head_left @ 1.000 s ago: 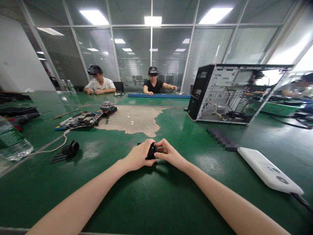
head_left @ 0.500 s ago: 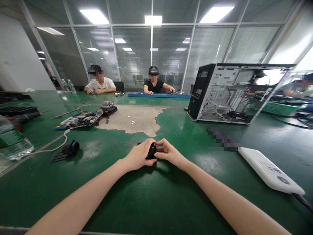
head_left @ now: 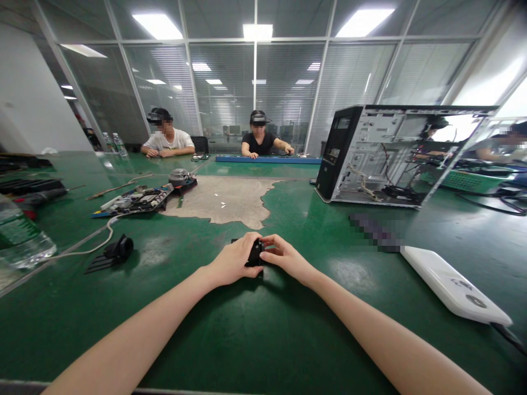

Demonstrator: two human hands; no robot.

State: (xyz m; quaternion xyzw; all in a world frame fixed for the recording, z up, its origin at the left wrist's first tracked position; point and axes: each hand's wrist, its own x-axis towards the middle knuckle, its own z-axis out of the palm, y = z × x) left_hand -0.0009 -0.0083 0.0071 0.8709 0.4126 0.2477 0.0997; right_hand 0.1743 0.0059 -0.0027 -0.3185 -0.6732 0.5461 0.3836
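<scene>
A small black part (head_left: 254, 253) is held just above or on the green table (head_left: 263, 329), near the middle of the view. My left hand (head_left: 236, 259) wraps round it from the left, thumb below and fingers over the top, hiding much of it. From the right, the curled fingertips of my right hand (head_left: 284, 257) grip or touch its right side. Another black part with long prongs (head_left: 117, 251) lies on the table to the left.
An open computer case (head_left: 343, 156) stands at the right, with a white power bank (head_left: 457, 288) in front. Circuit boards (head_left: 138, 200) and a water bottle (head_left: 22, 236) are at the left. Two people sit across the table, behind a blue bar (head_left: 267, 159).
The thumb of my right hand has shifted slightly up on the black part's right side. My left hand keeps its hold.
</scene>
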